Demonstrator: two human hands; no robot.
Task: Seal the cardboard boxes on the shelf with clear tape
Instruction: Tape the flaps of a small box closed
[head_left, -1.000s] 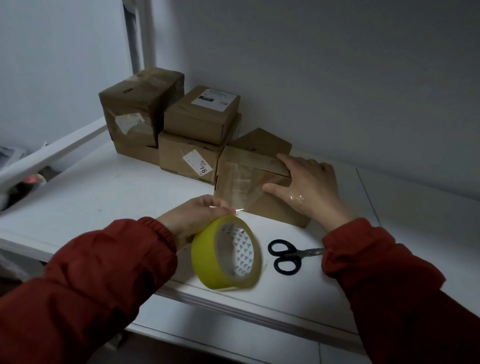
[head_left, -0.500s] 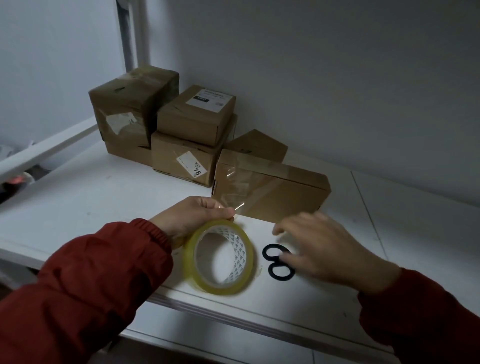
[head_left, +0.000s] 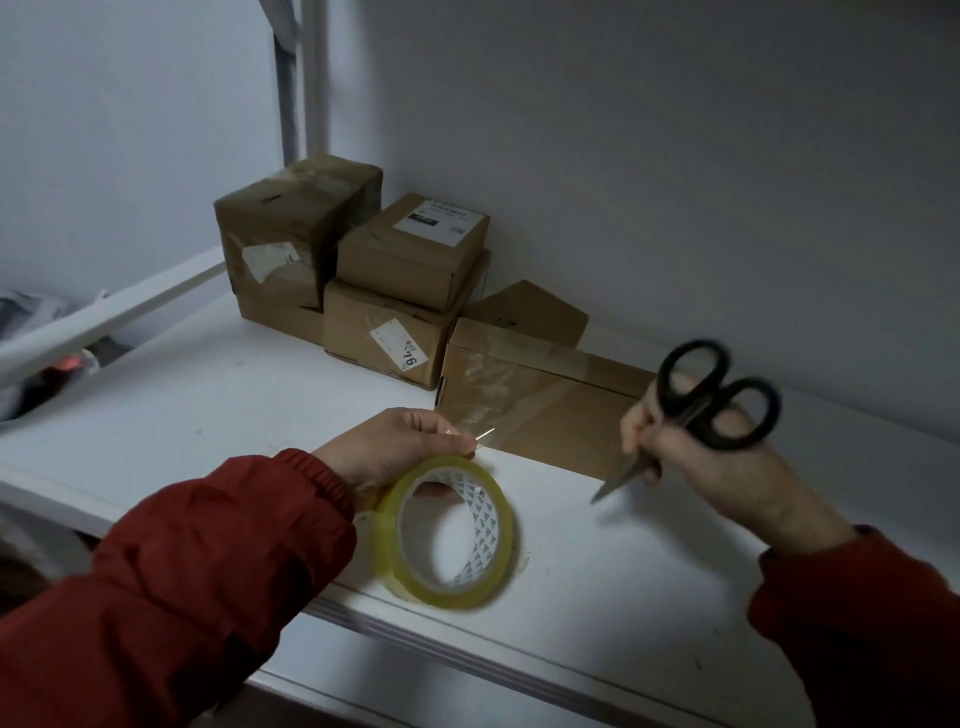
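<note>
The left arm, in a red sleeve, reaches in from the lower left over the white shelf. The left hand sits on top of the yellow tape roll, which stands on its edge near the front of the shelf. Its fingers curl over the roll and the thumb and 1 finger pinch the loose end of the clear tape. That strip runs up onto the front of the nearest cardboard box, which lies on the shelf by the wall.

The right hand is lifted above the shelf, in front of that box. Its fingers are wrapped tight round the middle of the black scissors. The handles point up, the shut blades point down and left. This hand looks blurry.

4 more boxes sit stacked in the back corner
</note>
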